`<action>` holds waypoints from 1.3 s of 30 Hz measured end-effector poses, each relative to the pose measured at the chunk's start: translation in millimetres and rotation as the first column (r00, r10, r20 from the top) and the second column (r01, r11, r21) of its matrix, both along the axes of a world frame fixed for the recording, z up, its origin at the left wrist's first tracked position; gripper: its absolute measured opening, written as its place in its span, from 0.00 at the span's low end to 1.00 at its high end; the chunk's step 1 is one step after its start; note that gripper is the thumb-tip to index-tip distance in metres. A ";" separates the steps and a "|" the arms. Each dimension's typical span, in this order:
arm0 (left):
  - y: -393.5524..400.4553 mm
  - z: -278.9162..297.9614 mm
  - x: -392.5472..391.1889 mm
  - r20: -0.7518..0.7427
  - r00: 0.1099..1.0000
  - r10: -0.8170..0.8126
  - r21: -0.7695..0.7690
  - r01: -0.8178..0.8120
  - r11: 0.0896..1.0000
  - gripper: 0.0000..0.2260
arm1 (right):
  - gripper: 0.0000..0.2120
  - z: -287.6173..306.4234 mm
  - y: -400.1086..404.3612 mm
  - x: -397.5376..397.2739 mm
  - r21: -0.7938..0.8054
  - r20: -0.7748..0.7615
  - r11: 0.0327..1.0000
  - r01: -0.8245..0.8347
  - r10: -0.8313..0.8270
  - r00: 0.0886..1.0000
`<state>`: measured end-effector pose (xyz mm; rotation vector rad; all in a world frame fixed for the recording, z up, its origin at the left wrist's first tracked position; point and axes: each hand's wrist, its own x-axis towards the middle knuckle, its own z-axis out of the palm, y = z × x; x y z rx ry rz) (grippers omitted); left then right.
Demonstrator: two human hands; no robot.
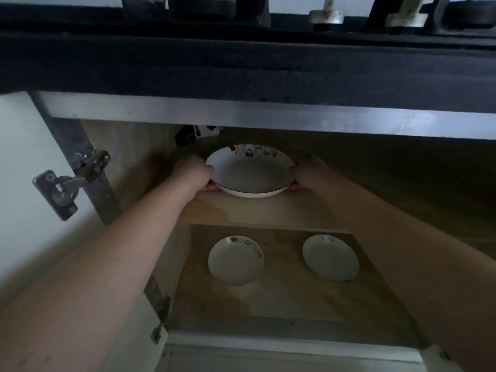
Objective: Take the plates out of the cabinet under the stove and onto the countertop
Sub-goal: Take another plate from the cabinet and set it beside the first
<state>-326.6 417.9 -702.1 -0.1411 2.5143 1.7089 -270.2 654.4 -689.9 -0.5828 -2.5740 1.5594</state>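
A large white plate (251, 171) with a dark rim and small pictures along its far edge sits at the upper shelf of the open cabinet. My left hand (193, 171) grips its left edge and my right hand (308, 171) grips its right edge, fingers under the rim. On the cabinet floor below lie two smaller white plates: one on the left (235, 260) with pictures on its rim, one on the right (330, 257). The dark countertop edge (241, 65) runs across above the cabinet opening.
The cabinet door (24, 170) stands open at the left with a metal hinge (69, 183). A metal rail (268, 116) spans the top of the opening. Stove parts and a pot (201, 6) stand on the counter. A small dark object (193, 134) lies at the shelf's back.
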 end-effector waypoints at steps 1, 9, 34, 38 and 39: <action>0.1 1.4 3.4 -0.013 1.000 -0.005 -0.009 0.005 1.000 0.11 | 0.14 -0.6 2.4 2.5 0.015 0.002 1.000 -0.008 0.008 1.000; -2.2 -2.6 38.7 -0.099 0.994 0.047 -0.157 -0.062 0.986 0.08 | 0.04 12.7 1.1 31.8 0.091 0.030 0.996 0.010 -0.012 0.999; -57.3 121.7 265.0 0.185 0.983 0.022 -0.411 0.057 0.910 0.07 | 0.13 102.6 -52.8 243.8 0.201 0.284 0.977 -0.073 0.013 0.959; -76.0 152.3 318.3 0.270 0.961 0.060 -0.394 0.054 0.918 0.06 | 0.09 140.8 -76.3 291.6 0.216 0.345 0.970 -0.113 0.033 0.938; -83.4 159.6 333.5 0.290 0.955 0.062 -0.384 0.057 0.922 0.06 | 0.08 150.5 -81.8 303.3 0.218 0.366 0.967 -0.129 0.041 0.930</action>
